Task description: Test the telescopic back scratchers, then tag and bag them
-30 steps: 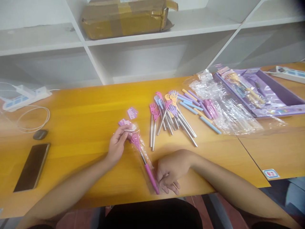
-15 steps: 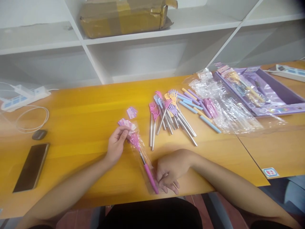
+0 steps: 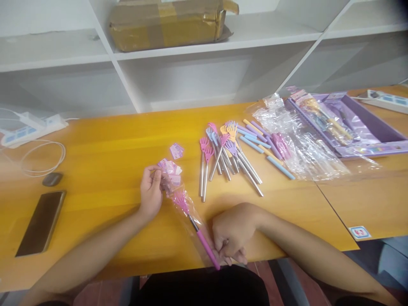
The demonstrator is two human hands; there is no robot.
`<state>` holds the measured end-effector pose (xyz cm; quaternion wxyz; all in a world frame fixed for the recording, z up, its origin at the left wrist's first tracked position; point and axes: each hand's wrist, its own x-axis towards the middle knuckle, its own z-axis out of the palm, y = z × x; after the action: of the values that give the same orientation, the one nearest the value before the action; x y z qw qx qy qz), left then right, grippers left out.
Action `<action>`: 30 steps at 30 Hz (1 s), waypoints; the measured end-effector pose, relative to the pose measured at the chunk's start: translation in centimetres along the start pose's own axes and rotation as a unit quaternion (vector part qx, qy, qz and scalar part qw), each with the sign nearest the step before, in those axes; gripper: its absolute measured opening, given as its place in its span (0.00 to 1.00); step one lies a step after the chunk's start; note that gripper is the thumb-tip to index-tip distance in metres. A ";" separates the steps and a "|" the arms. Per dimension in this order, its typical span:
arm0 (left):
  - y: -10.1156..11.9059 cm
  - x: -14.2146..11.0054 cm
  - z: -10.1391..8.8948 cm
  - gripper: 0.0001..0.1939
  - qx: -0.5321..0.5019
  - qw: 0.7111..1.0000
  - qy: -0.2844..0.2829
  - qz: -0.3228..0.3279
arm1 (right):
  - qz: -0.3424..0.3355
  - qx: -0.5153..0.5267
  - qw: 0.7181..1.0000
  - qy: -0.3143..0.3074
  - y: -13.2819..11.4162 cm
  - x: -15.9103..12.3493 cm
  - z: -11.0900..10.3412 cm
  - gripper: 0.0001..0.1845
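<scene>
A pink back scratcher (image 3: 207, 248) with a hand-shaped head and metal shaft lies slantwise inside a long clear plastic bag (image 3: 191, 231). At the bag's upper end, my left hand (image 3: 151, 191) pinches the film between thumb and fingers. My right hand (image 3: 231, 233) is curled at the lower end, its fingertips against the bag beside the pink handle; the exact grip is partly hidden. Small purple-and-white cards (image 3: 170, 167) lie just beyond my left fingers, with another little stack of cards (image 3: 176, 151) behind them.
Several loose back scratchers (image 3: 223, 148) lie in the middle, with coloured handle tubes (image 3: 280, 168) to their right. Farther right are empty plastic bags (image 3: 306, 148) and a purple box (image 3: 369, 114) holding bagged scratchers. A phone (image 3: 41, 223) and power strip (image 3: 35, 129) are at left.
My left hand has shifted slightly left, drawing the bag's top away from the scratcher's head. The scratcher and my right hand have moved a little toward the table's front edge.
</scene>
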<state>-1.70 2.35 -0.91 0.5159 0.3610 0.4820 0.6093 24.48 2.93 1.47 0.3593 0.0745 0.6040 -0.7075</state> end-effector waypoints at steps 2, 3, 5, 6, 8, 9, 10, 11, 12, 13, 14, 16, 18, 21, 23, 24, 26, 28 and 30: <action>0.0 0.3 0.0 0.14 -0.010 1.000 -0.006 -0.002 | -0.004 -0.012 1.000 -0.010 0.1 0.1 -0.1 0.12; 0.0 0.4 0.0 0.11 -0.007 1.000 -0.008 -0.001 | -0.006 -0.016 1.000 -0.014 0.2 0.2 -0.2 0.12; -0.1 0.4 0.0 0.08 0.005 1.000 -0.005 0.001 | -0.007 -0.008 1.000 -0.019 0.4 0.4 -0.3 0.11; -0.1 0.4 0.0 0.09 0.009 1.000 -0.002 -0.001 | -0.006 0.003 1.000 -0.020 0.4 0.4 -0.3 0.11; -0.2 0.4 0.0 0.08 0.006 1.000 0.000 -0.012 | 0.006 0.024 1.000 -0.013 0.2 0.2 -0.2 0.11; -0.3 0.3 0.0 0.06 -0.001 1.000 -0.001 -0.019 | 0.013 0.026 1.000 -0.001 -0.1 -0.1 -0.1 0.14; -0.4 0.3 0.0 0.05 -0.008 1.000 -0.006 -0.026 | 0.018 0.019 0.999 0.021 -0.5 -0.5 0.0 0.17; -0.5 0.3 -0.1 0.05 -0.014 0.999 -0.012 -0.031 | 0.018 0.001 0.998 0.055 -1.0 -1.1 0.2 0.20; -0.6 0.3 -0.2 0.05 -0.018 0.999 -0.019 -0.035 | 0.010 -0.024 0.995 0.099 -1.7 -1.7 0.2 0.22; -0.7 0.3 -0.3 0.06 -0.020 0.999 -0.028 -0.039 | -0.003 -0.053 0.987 0.149 -2.4 -2.4 0.2 0.23; -0.8 0.3 -0.3 0.07 -0.020 0.998 -0.037 -0.041 | -0.019 -0.083 0.975 0.205 -3.2 -3.0 0.0 0.23; -1.0 0.3 -0.5 0.08 -0.023 0.997 -0.058 -0.046 | -0.040 -0.152 0.931 0.328 -4.6 -3.9 -1.0 0.22; -0.9 0.3 -0.5 0.11 -0.029 0.995 -0.079 -0.045 | -0.017 -0.234 0.852 0.467 -5.6 -4.1 -3.0 0.21; -0.7 0.3 -0.4 0.15 -0.004 0.996 -0.084 -0.018 | 0.105 -0.336 0.684 0.638 -6.3 -3.0 -7.1 0.16; -0.5 0.3 -0.2 0.14 0.046 0.996 -0.081 0.009 | 0.168 -0.358 0.620 0.678 -6.6 -1.7 -9.9 0.15; -0.4 0.3 -0.1 0.13 0.070 0.994 -0.084 0.022 | 0.182 -0.353 0.611 0.685 -6.7 -0.9 -11.2 0.19; -0.2 0.2 0.0 0.11 0.097 0.990 -0.093 0.045 | 0.195 -0.325 0.603 0.702 -7.1 0.4 -13.1 0.26; 0.1 0.0 0.1 0.09 0.107 0.986 -0.102 0.073 | 0.202 -0.293 0.589 0.726 -7.5 1.4 -14.3 0.33; 0.2 -0.1 0.1 0.08 0.131 0.980 -0.109 0.107 | 0.200 -0.265 0.582 0.743 -7.7 2.0 -14.9 0.33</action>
<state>-1.68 2.28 -0.67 0.4457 0.5388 0.4572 0.5495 13.51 15.70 2.65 -0.0786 0.5945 0.7905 -0.1244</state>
